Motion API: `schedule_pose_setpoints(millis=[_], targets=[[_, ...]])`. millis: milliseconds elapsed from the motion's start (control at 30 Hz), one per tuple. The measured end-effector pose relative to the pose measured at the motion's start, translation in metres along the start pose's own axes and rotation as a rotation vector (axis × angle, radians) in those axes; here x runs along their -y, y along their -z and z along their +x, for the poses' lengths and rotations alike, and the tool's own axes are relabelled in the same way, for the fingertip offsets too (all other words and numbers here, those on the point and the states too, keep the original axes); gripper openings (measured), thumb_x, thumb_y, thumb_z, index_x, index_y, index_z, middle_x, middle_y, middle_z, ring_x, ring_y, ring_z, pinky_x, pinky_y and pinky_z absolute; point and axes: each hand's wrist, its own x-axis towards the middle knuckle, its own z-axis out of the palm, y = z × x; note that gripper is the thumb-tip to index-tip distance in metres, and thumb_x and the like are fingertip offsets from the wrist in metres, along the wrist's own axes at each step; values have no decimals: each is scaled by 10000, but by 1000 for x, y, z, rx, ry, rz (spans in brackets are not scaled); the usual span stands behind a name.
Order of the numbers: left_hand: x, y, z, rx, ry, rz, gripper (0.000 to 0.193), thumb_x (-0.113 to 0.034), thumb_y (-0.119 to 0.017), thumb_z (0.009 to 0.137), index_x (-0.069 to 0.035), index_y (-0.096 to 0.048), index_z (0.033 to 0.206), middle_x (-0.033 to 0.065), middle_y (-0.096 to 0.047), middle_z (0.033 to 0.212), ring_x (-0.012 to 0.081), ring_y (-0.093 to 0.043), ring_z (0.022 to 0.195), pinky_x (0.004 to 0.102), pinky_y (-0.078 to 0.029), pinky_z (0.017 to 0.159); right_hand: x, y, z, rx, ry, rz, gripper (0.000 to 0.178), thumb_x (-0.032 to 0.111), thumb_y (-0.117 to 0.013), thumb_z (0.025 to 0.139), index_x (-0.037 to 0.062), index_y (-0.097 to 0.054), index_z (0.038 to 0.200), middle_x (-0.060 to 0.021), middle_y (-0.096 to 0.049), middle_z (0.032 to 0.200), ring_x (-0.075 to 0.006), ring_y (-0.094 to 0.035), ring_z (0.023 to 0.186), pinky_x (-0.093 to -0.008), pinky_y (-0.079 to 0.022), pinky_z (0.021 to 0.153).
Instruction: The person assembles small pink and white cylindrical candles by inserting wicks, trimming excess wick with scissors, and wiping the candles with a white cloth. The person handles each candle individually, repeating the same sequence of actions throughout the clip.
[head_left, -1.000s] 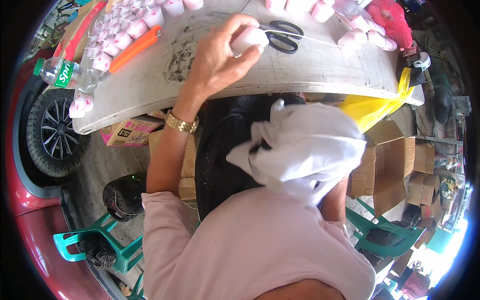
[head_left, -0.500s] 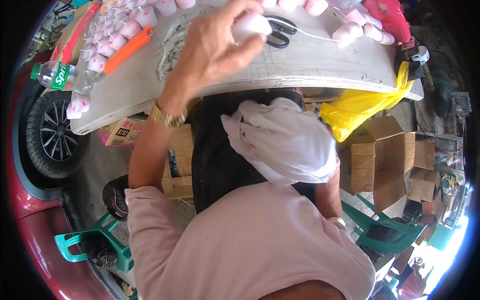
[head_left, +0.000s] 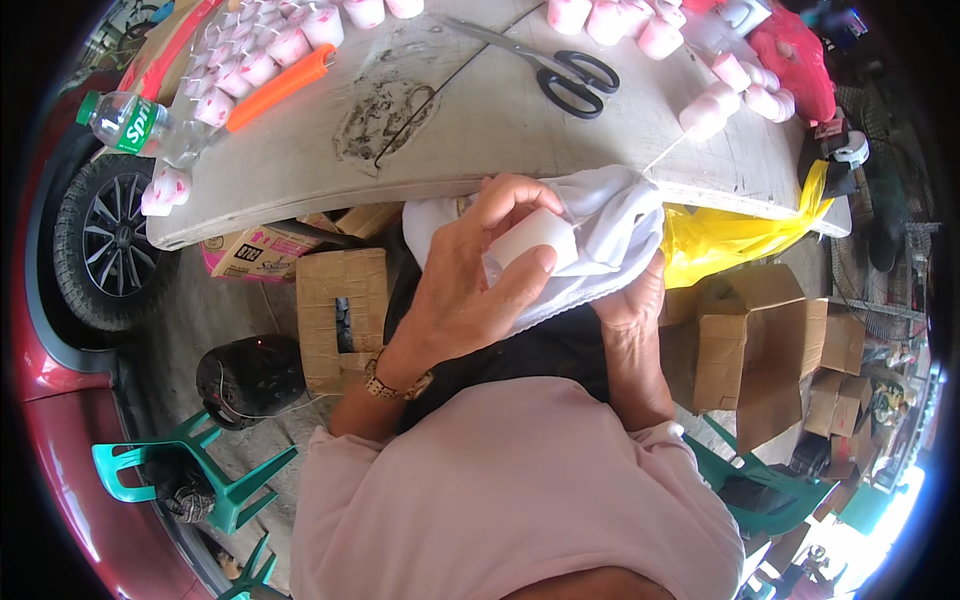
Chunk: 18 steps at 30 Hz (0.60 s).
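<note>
My left hand (head_left: 462, 285) is closed around a white candle (head_left: 540, 240), a short cylinder, held over my lap just in front of the table edge. My right hand (head_left: 636, 296) grips a white cloth (head_left: 612, 212), its fingers partly hidden beneath the fabric. The cloth lies behind and under the candle and touches the table's edge. A thin white string runs from the cloth up to pink-and-white candles (head_left: 708, 108) lying on their sides at the table's right. Black-handled scissors (head_left: 572, 84) lie partly spread on the table, with a thin dark hooked rod (head_left: 440, 92) to their left.
Rows of upright candles (head_left: 262, 65) fill the table's far left, beside an orange cutter (head_left: 282, 90) and a plastic bottle (head_left: 128, 122). More candles (head_left: 620, 22) stand at the back. A yellow bag (head_left: 735, 235) hangs right, above open cardboard boxes (head_left: 748, 345). A red car flanks the left.
My left hand has come down from over the table to my lap with the candle. My right hand has raised the cloth towards the table edge. The scissors and rod are uncovered.
</note>
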Motion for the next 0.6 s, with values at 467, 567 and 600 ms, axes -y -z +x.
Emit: schedule_pose_setpoints(millis=[467,567,600], targets=[[-7,-35,22,-539,-586,400,558,-161,-899,603,-69,-637,1088,85,-622,971,226,-593,861,355,-490,867,-4,-15,10,116,45,141,554,424,-588,936,92,-466,1362,-128,-558,1297,-282,-553,1191,-461,-459,1031],[-5,-42,34,-462,-637,197,528,-127,-902,616,-61,-614,1055,90,-632,931,198,-618,835,365,-501,887,-6,-18,13,9,34,-130,597,447,-603,925,81,-438,1367,-130,-550,1282,-277,-545,1197,-453,-464,1025],[-2,-48,42,-426,-630,12,515,-111,-898,628,-57,-603,1046,90,-629,925,188,-622,827,364,-494,905,-6,-19,14,72,12,-12,601,451,-606,922,82,-439,1366,-127,-549,1282,-275,-540,1203,-451,-460,1028]])
